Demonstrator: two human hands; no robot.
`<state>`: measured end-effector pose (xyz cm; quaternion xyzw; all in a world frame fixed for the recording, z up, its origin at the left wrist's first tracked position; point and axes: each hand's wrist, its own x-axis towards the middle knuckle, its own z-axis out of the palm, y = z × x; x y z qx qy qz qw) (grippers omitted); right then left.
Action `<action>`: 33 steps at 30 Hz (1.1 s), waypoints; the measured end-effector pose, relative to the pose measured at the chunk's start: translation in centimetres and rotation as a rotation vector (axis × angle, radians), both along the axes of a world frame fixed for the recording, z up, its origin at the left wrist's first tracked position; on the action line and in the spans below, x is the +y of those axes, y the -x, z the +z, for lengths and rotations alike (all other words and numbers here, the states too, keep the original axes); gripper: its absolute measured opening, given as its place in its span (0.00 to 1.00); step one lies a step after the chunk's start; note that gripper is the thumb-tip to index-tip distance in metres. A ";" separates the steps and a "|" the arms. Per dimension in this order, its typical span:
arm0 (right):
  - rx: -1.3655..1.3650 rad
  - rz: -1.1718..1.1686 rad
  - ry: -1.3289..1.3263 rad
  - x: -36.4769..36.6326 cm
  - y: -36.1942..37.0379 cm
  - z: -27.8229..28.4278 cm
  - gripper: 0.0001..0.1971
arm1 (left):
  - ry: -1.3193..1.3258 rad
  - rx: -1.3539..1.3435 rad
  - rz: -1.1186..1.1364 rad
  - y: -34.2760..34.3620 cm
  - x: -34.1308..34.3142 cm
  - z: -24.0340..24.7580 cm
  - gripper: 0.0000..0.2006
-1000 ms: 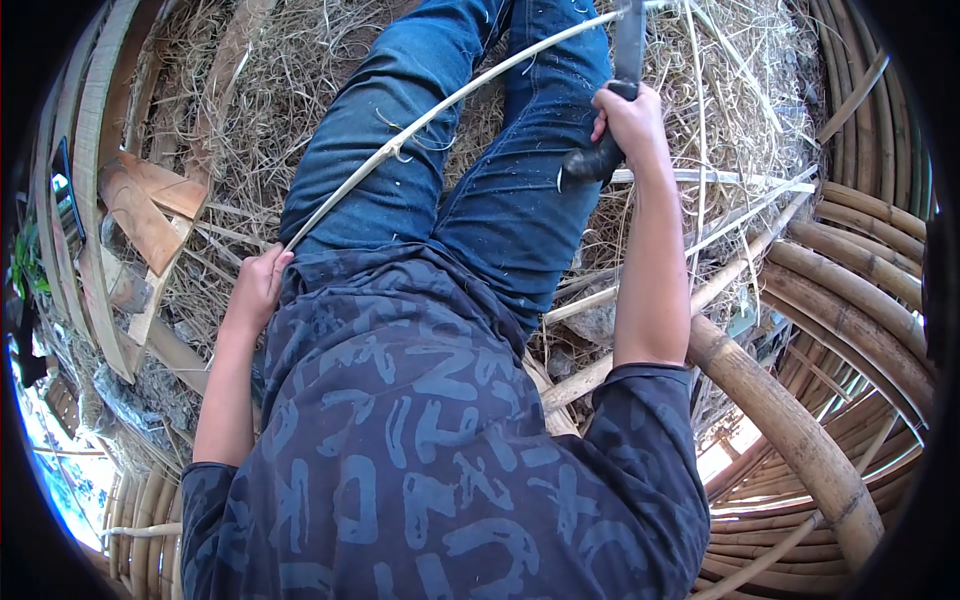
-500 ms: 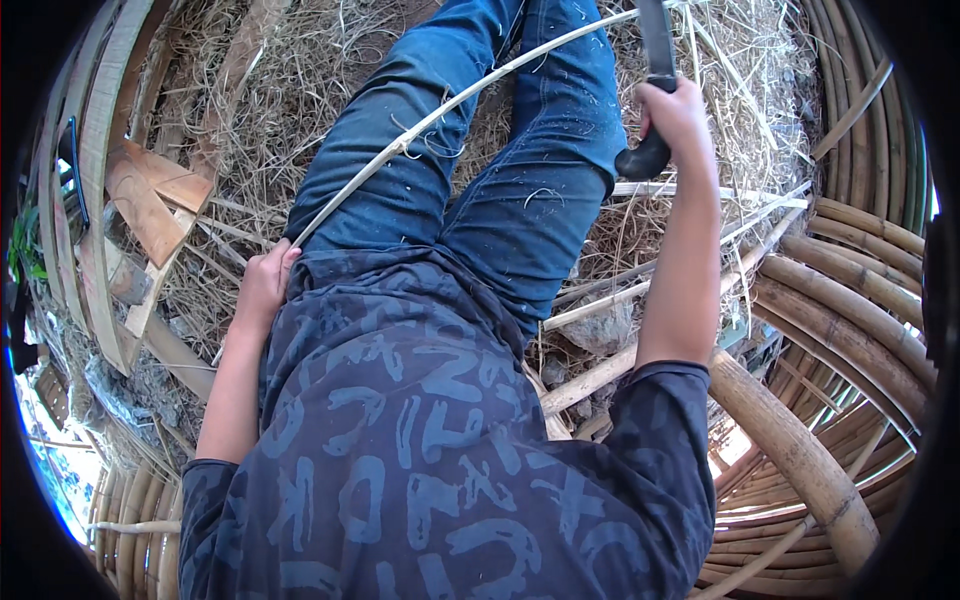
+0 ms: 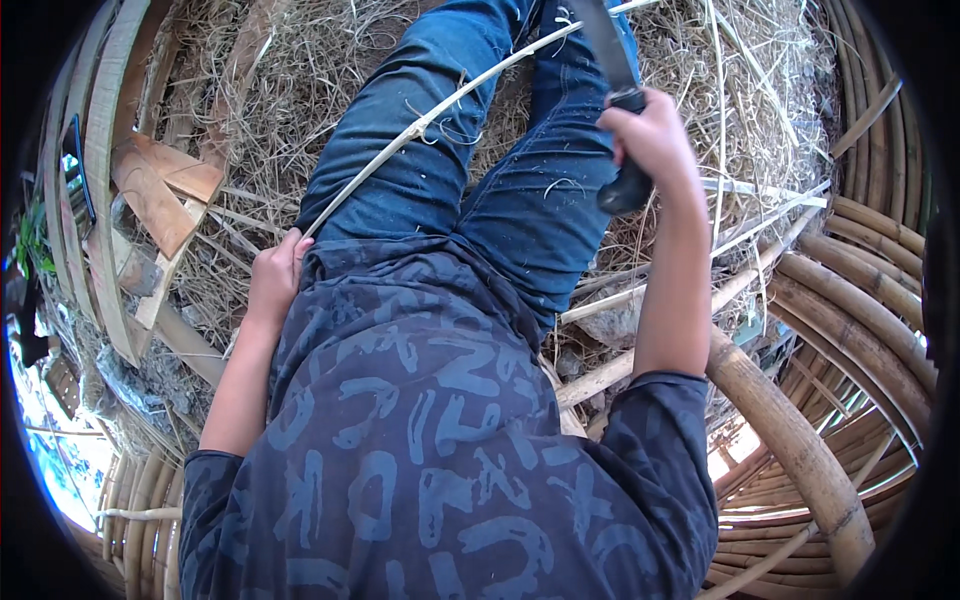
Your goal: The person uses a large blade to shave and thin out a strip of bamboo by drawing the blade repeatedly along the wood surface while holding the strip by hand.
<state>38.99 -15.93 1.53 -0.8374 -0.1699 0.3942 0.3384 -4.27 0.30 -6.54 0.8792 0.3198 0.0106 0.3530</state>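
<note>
My left hand is closed at my left hip, its fingers pinching the near end of a long, thin bamboo strip. From there the strip runs up and right across both thighs, with a knot and loose curled fibres partway along. My right hand grips the black, hooked handle of a large knife beside my right thigh. Its dark blade points away and crosses the strip near my right knee; I cannot tell whether they touch. The blade's tip is cut off by the frame's upper edge.
Fine shavings cover the ground around my legs. Wooden offcuts and upright boards stand on the left. To the right are bamboo poles, including a thick one near my right elbow. Loose pale strips lie beside my right arm.
My right hand has brought the knife left and slightly nearer, and the blade now tilts further left across the strip. My left hand still holds the strip's end; the whole view has shifted slightly.
</note>
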 end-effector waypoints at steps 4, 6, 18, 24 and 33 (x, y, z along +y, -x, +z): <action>-0.071 -0.254 -0.050 -0.1 -2.2 -1.8 0.04 | -0.058 0.025 -0.014 -0.7 0.0 0.5 0.12; -0.055 -0.100 -0.047 -0.2 0.5 -3.5 0.05 | -0.074 0.047 -0.006 -0.8 0.0 0.6 0.12; -0.010 -0.093 -0.022 -0.7 3.9 -2.0 0.04 | -0.075 0.034 0.011 -0.6 -0.4 0.3 0.12; 0.177 0.124 -0.037 -1.3 7.1 -0.3 0.09 | -0.076 -0.035 0.040 -0.1 -0.6 -0.1 0.13; -0.001 0.332 -0.128 -1.8 12.5 -2.1 0.07 | -0.085 -0.007 0.034 -0.3 -0.7 0.0 0.13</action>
